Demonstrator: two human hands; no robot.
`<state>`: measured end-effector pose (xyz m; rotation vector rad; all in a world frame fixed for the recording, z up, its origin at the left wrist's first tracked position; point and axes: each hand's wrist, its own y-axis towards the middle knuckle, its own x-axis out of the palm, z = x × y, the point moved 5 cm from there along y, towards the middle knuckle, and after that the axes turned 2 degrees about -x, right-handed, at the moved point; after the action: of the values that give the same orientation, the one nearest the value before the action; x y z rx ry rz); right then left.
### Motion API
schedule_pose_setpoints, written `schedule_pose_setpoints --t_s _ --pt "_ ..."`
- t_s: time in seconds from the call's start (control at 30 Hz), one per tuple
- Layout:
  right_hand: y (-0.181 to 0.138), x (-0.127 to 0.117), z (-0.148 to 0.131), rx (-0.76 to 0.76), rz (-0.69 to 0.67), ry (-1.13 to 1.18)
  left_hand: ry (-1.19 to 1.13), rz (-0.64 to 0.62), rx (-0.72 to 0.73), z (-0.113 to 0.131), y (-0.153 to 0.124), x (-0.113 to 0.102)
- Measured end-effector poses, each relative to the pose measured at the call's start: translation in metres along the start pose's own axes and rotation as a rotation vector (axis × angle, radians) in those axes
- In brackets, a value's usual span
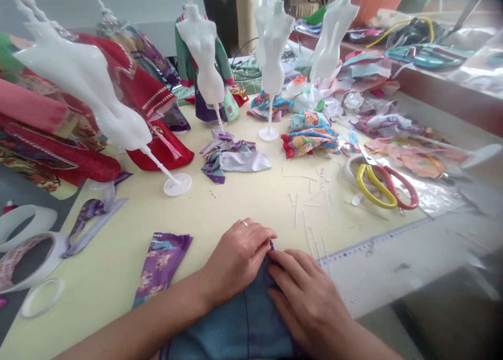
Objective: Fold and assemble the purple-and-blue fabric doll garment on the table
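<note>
Both my hands rest on a blue-grey piece of cloth (239, 323) at the near edge of the yellow mat (196, 213). My left hand (238, 258), with a ring on one finger, has its fingers curled and pinching the cloth's purple top edge. My right hand (304, 292) lies beside it, fingertips pressed onto the same edge. A purple floral fabric strip (161, 263) lies just left of my left arm.
White doll mannequins (202, 51) on stands (177, 184) line the back, some wearing red and green garments (149, 87). Yellow-and-red scissors (383, 184), bead strings (296, 208), folded fabric scraps (231, 158), tape rolls (27, 244) and a ruler (377, 242) lie around.
</note>
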<state>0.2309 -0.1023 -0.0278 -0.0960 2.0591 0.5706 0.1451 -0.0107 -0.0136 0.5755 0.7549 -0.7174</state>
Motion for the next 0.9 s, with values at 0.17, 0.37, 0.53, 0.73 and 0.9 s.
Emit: schedule_pose_setpoints --t_s 0.17,0.37,0.53,0.73,0.9 --pt "-0.001 -0.001 -0.001 0.001 0.000 -0.014 0.000 -0.004 0.003 0.000 0.000 -0.001" --pt "-0.001 -0.002 0.000 0.012 -0.019 -0.006 0.017 -0.027 0.030 0.001 -0.001 -0.003" --pt "0.000 -0.012 0.003 0.032 0.065 0.071 -0.007 -0.060 0.012 0.000 -0.006 -0.006" --pt "0.007 -0.017 0.009 0.064 0.076 0.009 -0.057 -0.089 -0.003 0.000 -0.015 -0.009" --pt "0.014 -0.010 0.008 0.090 0.002 -0.065 -0.073 -0.112 -0.011 0.002 -0.020 -0.012"
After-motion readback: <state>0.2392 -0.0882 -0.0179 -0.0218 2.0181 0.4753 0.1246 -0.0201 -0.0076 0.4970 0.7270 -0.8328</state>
